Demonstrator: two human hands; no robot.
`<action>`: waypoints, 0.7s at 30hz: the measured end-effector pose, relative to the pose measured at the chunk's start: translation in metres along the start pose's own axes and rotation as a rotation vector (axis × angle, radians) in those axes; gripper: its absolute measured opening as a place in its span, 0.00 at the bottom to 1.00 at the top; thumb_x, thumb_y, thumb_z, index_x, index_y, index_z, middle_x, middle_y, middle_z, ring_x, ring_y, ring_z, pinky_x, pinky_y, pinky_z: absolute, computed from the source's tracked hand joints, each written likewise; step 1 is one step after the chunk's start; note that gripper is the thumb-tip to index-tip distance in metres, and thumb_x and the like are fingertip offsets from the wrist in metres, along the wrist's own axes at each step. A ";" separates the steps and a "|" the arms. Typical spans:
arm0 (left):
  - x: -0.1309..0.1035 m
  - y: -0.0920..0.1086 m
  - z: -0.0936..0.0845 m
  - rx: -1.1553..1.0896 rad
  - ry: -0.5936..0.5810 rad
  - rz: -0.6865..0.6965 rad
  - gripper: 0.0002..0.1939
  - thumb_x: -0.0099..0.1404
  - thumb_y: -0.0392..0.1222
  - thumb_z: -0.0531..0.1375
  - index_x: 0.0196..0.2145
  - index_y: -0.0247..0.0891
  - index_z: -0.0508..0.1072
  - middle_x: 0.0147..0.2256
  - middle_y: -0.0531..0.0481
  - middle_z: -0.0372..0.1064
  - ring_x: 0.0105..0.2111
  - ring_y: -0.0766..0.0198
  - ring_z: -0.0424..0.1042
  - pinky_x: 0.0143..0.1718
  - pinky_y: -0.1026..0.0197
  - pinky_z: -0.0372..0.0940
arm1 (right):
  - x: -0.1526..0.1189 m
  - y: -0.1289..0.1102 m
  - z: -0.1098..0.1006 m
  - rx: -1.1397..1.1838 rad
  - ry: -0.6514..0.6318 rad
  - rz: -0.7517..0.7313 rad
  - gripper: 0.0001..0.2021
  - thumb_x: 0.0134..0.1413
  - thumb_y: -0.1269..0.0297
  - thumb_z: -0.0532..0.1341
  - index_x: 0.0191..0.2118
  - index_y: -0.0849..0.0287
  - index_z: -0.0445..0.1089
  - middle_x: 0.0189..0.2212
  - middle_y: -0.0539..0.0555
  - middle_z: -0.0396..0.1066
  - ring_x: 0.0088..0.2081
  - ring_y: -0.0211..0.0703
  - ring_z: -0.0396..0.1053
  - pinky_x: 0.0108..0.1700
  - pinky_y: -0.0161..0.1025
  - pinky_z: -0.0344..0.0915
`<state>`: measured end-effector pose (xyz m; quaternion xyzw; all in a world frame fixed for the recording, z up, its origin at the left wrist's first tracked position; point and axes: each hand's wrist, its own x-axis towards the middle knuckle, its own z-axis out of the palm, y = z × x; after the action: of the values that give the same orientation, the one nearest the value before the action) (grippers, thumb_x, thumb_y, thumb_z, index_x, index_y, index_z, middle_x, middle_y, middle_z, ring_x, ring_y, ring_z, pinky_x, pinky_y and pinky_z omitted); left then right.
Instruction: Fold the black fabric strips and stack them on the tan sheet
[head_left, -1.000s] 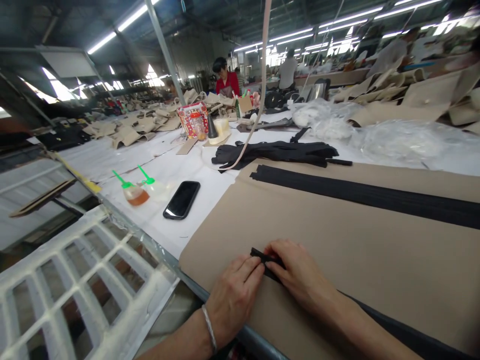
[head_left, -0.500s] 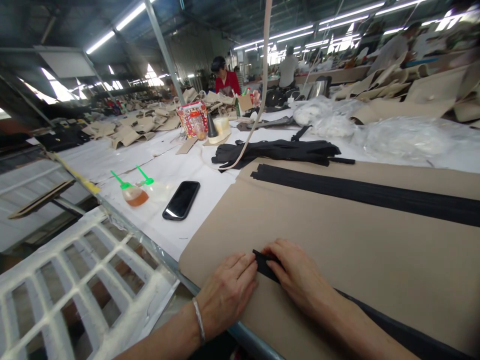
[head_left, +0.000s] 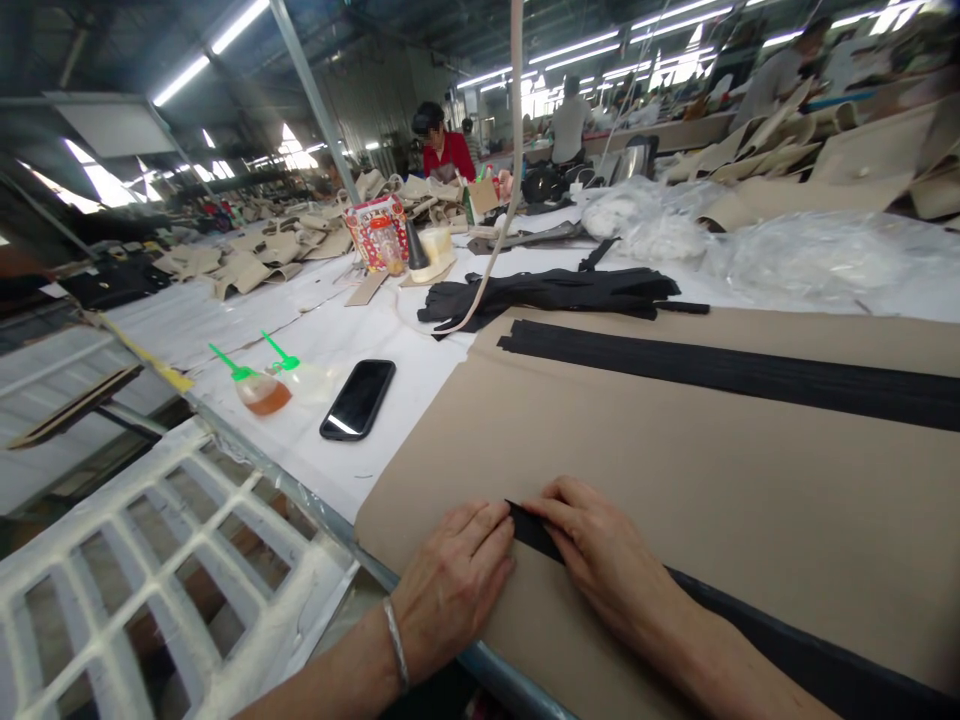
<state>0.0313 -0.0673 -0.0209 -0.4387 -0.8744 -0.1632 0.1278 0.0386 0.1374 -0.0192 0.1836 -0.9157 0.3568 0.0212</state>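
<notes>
A narrow black fabric strip lies along the near part of a large beige sheet, its end between my hands. My left hand has its fingers pressed together on that end; its thumb is hidden. Just to the right, my right hand is closed on the strip, thumb and fingertips at its far edge. Under my right wrist and forearm the strip passes out of sight, and black material shows again beyond them. Farther back on the sheet lies a row of flat black strips.
A phone and two bottles with green nozzles, one holding amber liquid, lie to the left. Beyond the sheet are bunched black strips, a hanging hose and clear plastic. A white slatted rack stands below the table edge.
My right hand's fingers have closed flatter onto the strip, and its end lies lower. My left hand stays in place. The view has shifted slightly.
</notes>
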 end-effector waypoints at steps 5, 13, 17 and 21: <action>0.001 0.000 -0.001 -0.019 -0.016 -0.014 0.15 0.69 0.33 0.52 0.52 0.30 0.68 0.51 0.40 0.68 0.53 0.54 0.66 0.55 0.50 0.66 | -0.003 0.003 0.005 -0.093 0.007 -0.068 0.15 0.60 0.81 0.52 0.44 0.60 0.73 0.37 0.55 0.66 0.40 0.45 0.64 0.44 0.42 0.63; 0.001 -0.001 0.001 -0.044 -0.028 -0.024 0.16 0.69 0.33 0.52 0.53 0.32 0.68 0.52 0.40 0.68 0.54 0.55 0.66 0.56 0.50 0.66 | -0.008 0.004 0.009 -0.318 0.032 -0.204 0.15 0.55 0.83 0.56 0.46 0.62 0.70 0.38 0.55 0.66 0.39 0.47 0.62 0.43 0.46 0.62; 0.001 -0.003 -0.002 -0.048 -0.038 -0.036 0.16 0.69 0.33 0.52 0.53 0.33 0.68 0.52 0.40 0.68 0.53 0.56 0.66 0.56 0.50 0.65 | -0.009 0.005 0.008 -0.368 0.042 -0.260 0.16 0.56 0.82 0.57 0.48 0.63 0.68 0.38 0.54 0.67 0.38 0.46 0.61 0.40 0.45 0.59; 0.000 -0.007 -0.006 -0.043 -0.039 -0.040 0.15 0.69 0.34 0.52 0.53 0.34 0.68 0.51 0.41 0.68 0.53 0.56 0.66 0.55 0.50 0.66 | -0.010 0.005 0.007 -0.388 0.047 -0.271 0.16 0.56 0.82 0.58 0.49 0.63 0.68 0.38 0.54 0.67 0.37 0.45 0.61 0.41 0.44 0.57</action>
<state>0.0262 -0.0735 -0.0164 -0.4269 -0.8816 -0.1758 0.0978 0.0465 0.1389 -0.0292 0.2891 -0.9333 0.1722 0.1254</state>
